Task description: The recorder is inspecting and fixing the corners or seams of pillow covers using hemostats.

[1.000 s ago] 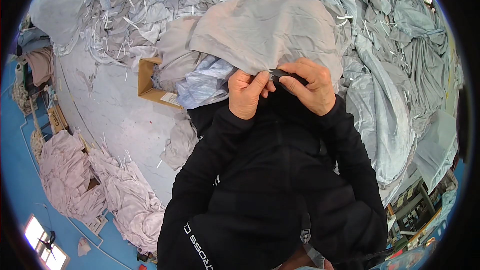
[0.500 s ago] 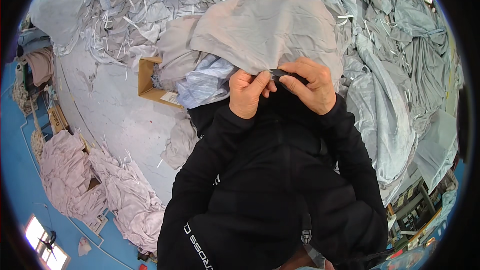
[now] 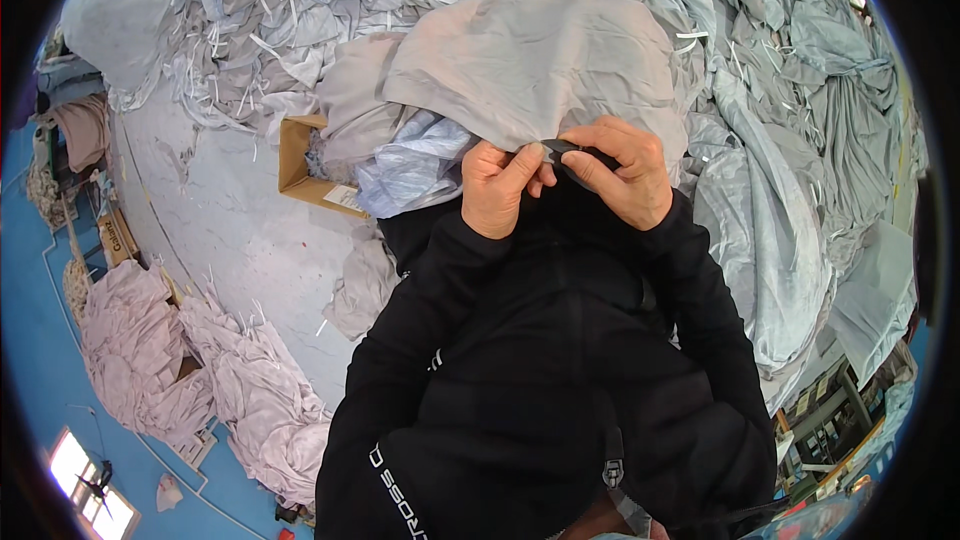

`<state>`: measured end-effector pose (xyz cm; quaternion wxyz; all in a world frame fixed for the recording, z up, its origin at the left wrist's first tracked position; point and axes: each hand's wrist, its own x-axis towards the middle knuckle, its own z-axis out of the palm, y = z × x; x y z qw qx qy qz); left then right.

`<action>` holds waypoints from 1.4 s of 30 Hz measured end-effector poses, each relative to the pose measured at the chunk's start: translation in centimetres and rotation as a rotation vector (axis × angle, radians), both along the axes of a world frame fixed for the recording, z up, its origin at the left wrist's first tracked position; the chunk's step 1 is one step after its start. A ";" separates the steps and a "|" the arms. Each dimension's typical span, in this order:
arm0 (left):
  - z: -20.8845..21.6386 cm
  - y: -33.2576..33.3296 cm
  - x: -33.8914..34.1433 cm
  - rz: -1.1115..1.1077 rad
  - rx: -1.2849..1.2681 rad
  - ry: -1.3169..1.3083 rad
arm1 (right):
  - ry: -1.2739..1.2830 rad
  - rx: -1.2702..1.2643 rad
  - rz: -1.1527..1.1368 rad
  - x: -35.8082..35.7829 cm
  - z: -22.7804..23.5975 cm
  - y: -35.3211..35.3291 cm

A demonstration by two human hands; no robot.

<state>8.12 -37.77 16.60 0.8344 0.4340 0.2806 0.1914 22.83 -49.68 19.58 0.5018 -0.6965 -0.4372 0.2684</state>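
A large piece of grey fabric (image 3: pixel 530 60) lies spread in front of me, its near edge drawn toward my body. My left hand (image 3: pixel 500 185) pinches that edge between thumb and fingertips. Close beside it, my right hand (image 3: pixel 625 175) grips a small black tool, apparently thread snips (image 3: pixel 563 149), with the tip right at the pinched cloth. Most of the tool's body is hidden inside the right hand. Next to my left hand is a bluish crumpled cloth (image 3: pixel 415 165).
An open cardboard box (image 3: pixel 298 180) with scraps in it stands left of the fabric. Heaps of grey cloth (image 3: pixel 770 240) with white ties spread along the far side and right. Pinkish cloth piles (image 3: pixel 150 350) hang at the left, beside the pale work surface (image 3: pixel 250 230).
Both hands stay at the fabric edge with the same grips. The left hand has shifted very slightly right, and the tip of the snips has moved a little at the cloth.
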 end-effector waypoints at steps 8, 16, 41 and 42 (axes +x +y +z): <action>-0.1 0.1 0.0 -0.003 -0.007 -0.003 | 0.015 -0.015 0.004 0.1 0.1 0.0; 0.1 0.3 0.1 -0.001 0.002 0.057 | 0.026 0.030 -0.083 0.0 -0.1 0.0; -0.8 0.3 0.1 0.033 0.029 0.127 | 0.693 -0.059 -0.420 0.2 -0.7 -7.8; -0.6 0.4 0.1 0.033 0.045 0.159 | 0.848 -0.003 -0.437 0.0 -0.4 -7.3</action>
